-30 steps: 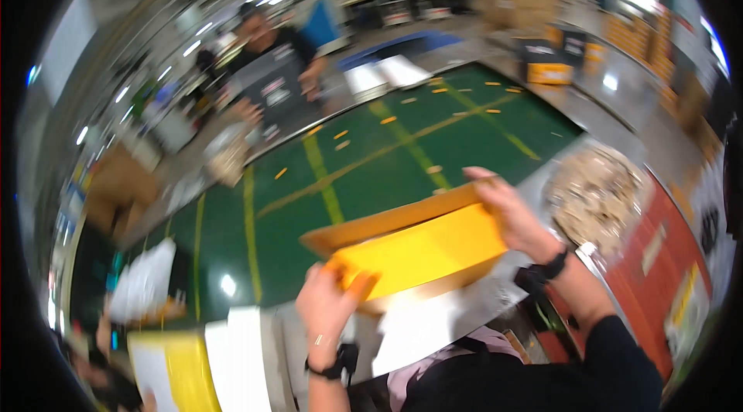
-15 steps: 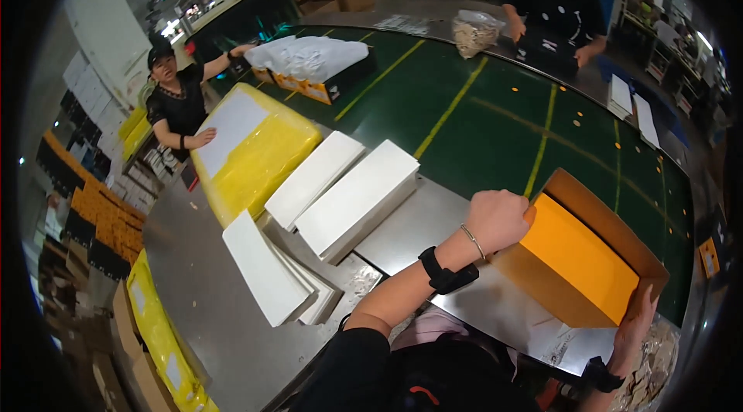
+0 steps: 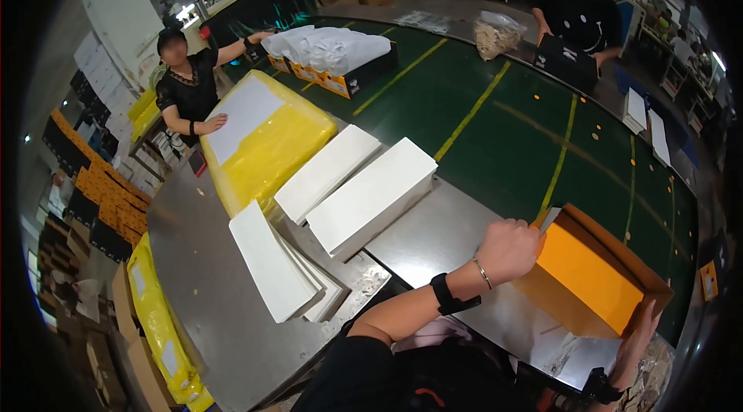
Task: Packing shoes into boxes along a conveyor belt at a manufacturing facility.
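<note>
An orange cardboard box (image 3: 592,276) is tilted over the near right edge of the metal table, its brown raised panel standing along the far side. At its left end, my left hand (image 3: 507,249) is closed on the upper corner, where a small greyish flap sticks up beside the fingers. My right hand (image 3: 636,333) grips the lower right end, its fingers lying along the side and partly hidden. Stacks of white flat sheets or boards (image 3: 371,195) lie left of my left arm, some of them fanned (image 3: 275,261).
A yellow plastic-wrapped pack (image 3: 286,145) lies beyond the white stacks. A green conveyor belt (image 3: 464,94) with yellow lines runs behind, carrying open boxes with white wrapping (image 3: 329,52). Two co-workers stand across, one touching the yellow pack, one holding a black box (image 3: 567,62).
The view has shifted slightly, and the box sits lower in it. Its left far corner now shows a greyish flap by my left hand. The far co-worker's black box has come up into plainer sight.
</note>
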Available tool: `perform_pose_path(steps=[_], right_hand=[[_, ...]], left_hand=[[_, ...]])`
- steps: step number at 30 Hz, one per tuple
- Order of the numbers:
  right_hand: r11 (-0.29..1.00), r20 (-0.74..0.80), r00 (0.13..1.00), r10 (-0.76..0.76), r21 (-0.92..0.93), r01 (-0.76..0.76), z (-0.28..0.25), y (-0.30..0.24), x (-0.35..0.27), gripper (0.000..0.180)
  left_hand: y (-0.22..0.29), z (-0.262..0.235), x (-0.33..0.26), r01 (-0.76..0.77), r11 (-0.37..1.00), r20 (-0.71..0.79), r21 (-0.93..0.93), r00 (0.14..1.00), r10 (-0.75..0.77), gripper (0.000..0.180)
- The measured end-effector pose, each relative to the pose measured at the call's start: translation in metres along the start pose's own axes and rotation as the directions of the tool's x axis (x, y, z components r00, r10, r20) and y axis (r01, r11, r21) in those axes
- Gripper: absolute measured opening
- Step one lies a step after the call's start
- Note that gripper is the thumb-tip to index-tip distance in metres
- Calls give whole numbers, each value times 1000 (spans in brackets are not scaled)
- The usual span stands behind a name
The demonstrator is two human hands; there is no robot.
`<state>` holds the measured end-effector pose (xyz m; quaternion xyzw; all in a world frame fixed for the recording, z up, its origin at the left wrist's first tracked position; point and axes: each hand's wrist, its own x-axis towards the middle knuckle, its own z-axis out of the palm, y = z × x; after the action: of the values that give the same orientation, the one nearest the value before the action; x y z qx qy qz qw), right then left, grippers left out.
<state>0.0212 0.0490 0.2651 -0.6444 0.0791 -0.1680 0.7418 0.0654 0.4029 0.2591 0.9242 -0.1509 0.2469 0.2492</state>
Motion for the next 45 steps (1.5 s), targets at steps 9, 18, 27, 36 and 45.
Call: perform_pose_path(steps=[9, 18, 27, 36, 45], right_hand=[[1000, 51, 999, -15, -8, 15, -11, 8, 2, 57], [983, 92, 993, -73, -164, 88, -11, 6, -4, 57], [978, 133, 980, -150, -124, 167, 12, -34, -3, 57], [881, -48, 958, -283, -408, 240, -27, 57, -28, 26], [197, 687, 661, -303, -633, 748, 6, -14, 1, 55]], left_hand=[[-7, 6, 1, 11, 1000, 72, 23, 997, -12, 18], [-3, 5, 0, 36, 999, 94, -27, 995, -33, 23], [-8, -28, 42, -32, 900, -14, -436, 999, 29, 59], [-36, 20, -3, -259, 853, -11, -453, 958, 285, 21], [-40, 45, -44, -104, 727, -43, -679, 994, 102, 31]])
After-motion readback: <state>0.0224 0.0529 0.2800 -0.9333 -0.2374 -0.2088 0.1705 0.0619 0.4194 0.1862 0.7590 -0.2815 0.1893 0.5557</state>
